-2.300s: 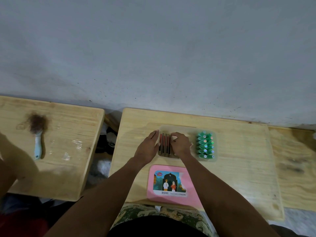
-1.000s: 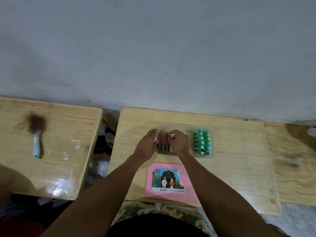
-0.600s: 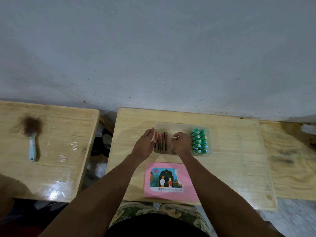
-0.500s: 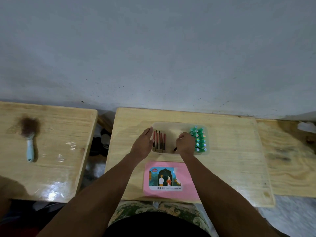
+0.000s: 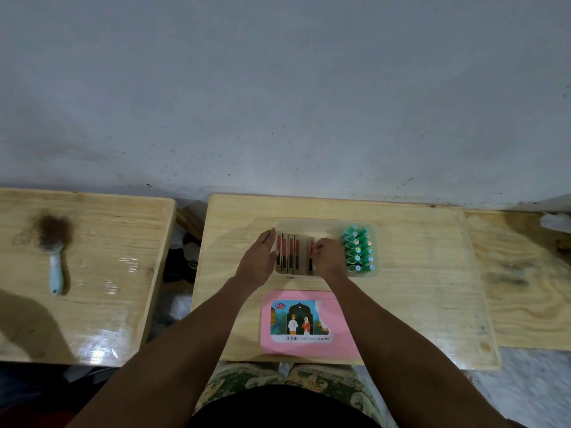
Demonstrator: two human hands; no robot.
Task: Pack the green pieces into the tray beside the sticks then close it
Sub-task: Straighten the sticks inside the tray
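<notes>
Clear plastic tray (image 5: 321,224) sits mid-table on the centre wooden table (image 5: 417,288). The sticks (image 5: 288,252), brown w/ red strips, stand side by side in the tray's left part; the green pieces (image 5: 358,248) are already packed in rows at its right end, so that step looks done.

Left hand (image 5: 259,261) lies flat vs the tray's left edge, fingers straight and together, holding nothing; prob. bracing the tray so it won't slide. Right hand (image 5: 328,255) has fingers curled and pinched on one stick (image 5: 311,254) that sits apart from the other four, w/ a gap between. Judgement: it's squaring that stick up w/ the rest before closing.

Pink lid (image 5: 309,322), w/ picture label, lies flat just near-side of the tray, between tray and the person's lap, not touching it. Handy spot for a quick lift onto the tray.

Room: bare table right of the tray and behind it toward the wall. Lid's near edge sits close to the table edge. Hairbrush (image 5: 53,251) is on the separate left table (image 5: 92,273), well apart.
</notes>
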